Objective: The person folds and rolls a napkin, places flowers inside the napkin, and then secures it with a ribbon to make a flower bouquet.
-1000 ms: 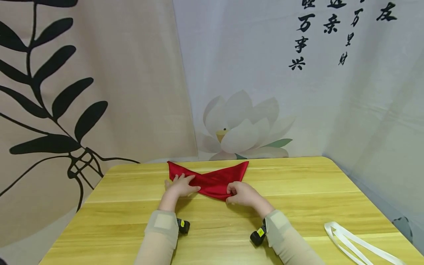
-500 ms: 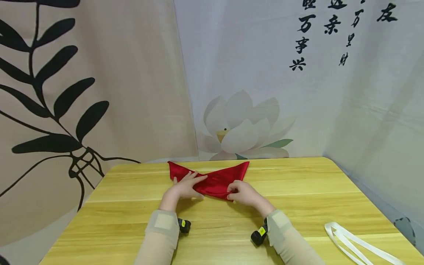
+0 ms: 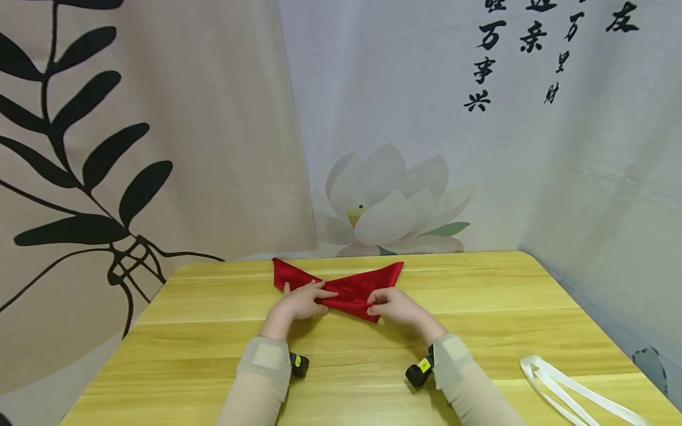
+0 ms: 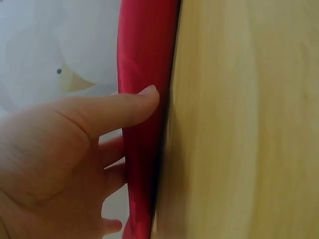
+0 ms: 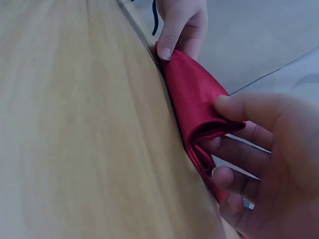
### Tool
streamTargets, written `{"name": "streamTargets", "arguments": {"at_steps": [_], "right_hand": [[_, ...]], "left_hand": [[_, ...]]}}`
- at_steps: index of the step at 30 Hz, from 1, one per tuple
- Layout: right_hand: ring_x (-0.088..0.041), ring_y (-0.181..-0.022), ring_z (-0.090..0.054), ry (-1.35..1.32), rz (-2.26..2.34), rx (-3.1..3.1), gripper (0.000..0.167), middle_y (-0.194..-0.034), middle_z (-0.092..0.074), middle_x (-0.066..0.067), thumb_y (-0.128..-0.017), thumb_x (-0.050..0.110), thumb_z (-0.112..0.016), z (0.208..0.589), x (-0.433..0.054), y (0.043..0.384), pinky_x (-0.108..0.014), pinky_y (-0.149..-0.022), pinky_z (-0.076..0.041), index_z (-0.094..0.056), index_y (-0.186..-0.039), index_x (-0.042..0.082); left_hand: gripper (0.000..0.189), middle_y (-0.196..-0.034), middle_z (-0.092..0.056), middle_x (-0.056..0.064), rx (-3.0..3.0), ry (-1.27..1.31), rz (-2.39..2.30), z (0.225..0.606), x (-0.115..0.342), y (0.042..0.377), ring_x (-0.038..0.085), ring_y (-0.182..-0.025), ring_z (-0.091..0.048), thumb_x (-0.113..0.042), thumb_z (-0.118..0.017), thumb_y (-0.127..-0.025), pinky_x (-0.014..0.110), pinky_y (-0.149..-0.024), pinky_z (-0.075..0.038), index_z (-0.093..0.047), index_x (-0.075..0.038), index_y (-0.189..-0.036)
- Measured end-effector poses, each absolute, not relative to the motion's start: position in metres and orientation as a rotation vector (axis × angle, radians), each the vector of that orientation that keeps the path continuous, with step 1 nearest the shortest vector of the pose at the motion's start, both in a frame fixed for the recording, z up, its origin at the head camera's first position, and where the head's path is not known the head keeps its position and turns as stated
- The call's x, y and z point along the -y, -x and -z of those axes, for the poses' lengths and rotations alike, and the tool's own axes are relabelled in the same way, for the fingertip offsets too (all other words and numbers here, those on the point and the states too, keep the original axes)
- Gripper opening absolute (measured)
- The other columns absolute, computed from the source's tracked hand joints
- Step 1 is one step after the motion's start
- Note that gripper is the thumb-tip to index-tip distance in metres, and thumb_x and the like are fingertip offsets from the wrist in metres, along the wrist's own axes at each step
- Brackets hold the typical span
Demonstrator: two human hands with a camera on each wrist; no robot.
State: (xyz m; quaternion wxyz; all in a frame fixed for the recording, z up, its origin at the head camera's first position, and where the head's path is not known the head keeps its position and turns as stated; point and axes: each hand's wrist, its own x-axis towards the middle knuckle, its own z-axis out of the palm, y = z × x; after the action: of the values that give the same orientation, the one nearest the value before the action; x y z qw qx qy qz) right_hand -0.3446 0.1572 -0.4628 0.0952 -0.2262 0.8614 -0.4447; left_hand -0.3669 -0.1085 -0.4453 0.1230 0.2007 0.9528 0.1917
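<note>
A folded red satin cloth (image 3: 351,291) lies near the far edge of the wooden table, its two pointed ends spread out to the back left and back right. My left hand (image 3: 302,300) rests on its left part with the fingers spread and fairly straight; in the left wrist view the thumb (image 4: 134,105) lies across the cloth's near edge. At the front right, my right hand (image 3: 396,306) pinches a folded layer of the cloth between thumb and fingers. Seen from the right wrist, this layer (image 5: 199,99) is raised, with open folds underneath.
A looped white ribbon (image 3: 565,384) lies on the table (image 3: 351,378) at the front right. Behind the table hangs a curtain (image 3: 415,118) printed with a flower, leaves and writing. Each wrist carries a small black camera (image 3: 419,374).
My left hand has slid right along the cloth toward its middle. My right hand has shifted slightly right, keeping its pinch, and the cloth's front corner now shows below it.
</note>
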Motion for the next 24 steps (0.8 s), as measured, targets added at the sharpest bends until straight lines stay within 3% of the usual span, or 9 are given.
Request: {"name": "streamTargets", "arguments": {"at_steps": [5, 12, 18, 24], "right_hand": [[-0.012, -0.07, -0.053, 0.698, 1.296, -2.565, 0.012, -0.075, -0.062, 0.004, -0.085, 0.019, -0.073, 0.461, -0.156, 0.345, -0.029, -0.069, -0.043, -0.065, -0.085, 0.01], [-0.013, -0.077, -0.051, 0.799, 1.093, -2.709, 0.031, -0.083, -0.057, 0.006, -0.07, 0.024, -0.087, 0.462, -0.151, 0.343, -0.031, -0.072, -0.043, -0.065, -0.09, 0.014], [-0.013, -0.074, -0.048, 0.863, 0.987, -2.823, 0.024, -0.082, -0.052, 0.006, -0.07, 0.015, -0.083, 0.46, -0.148, 0.34, -0.032, -0.07, -0.042, -0.066, -0.087, 0.012], [-0.008, -0.062, -0.051, 0.79, 0.935, -2.862, 0.014, -0.067, -0.057, 0.012, -0.079, 0.014, -0.077, 0.455, -0.149, 0.34, -0.03, -0.064, -0.043, -0.064, -0.084, 0.016]], "left_hand": [[0.038, -0.15, -0.041, 0.003, -2.815, -0.578, -0.576, 0.445, 0.107, 0.366, 0.03, -0.138, -0.035, -0.025, -0.066, -0.092, 0.07, -0.104, 0.006, -0.064, -0.033, -0.128], [0.034, -0.147, -0.045, 0.004, -2.841, -0.583, -0.553, 0.444, 0.107, 0.365, 0.03, -0.133, -0.043, -0.026, -0.065, -0.093, 0.071, -0.104, 0.003, -0.066, -0.033, -0.126], [0.032, -0.147, -0.045, 0.004, -2.828, -0.557, -0.527, 0.44, 0.106, 0.363, 0.03, -0.134, -0.041, -0.026, -0.063, -0.094, 0.07, -0.105, 0.004, -0.066, -0.033, -0.126], [0.031, -0.139, -0.053, 0.004, -2.82, -0.557, -0.484, 0.428, 0.106, 0.359, 0.026, -0.131, -0.045, -0.026, -0.065, -0.093, 0.069, -0.105, 0.004, -0.068, -0.031, -0.123]]}}
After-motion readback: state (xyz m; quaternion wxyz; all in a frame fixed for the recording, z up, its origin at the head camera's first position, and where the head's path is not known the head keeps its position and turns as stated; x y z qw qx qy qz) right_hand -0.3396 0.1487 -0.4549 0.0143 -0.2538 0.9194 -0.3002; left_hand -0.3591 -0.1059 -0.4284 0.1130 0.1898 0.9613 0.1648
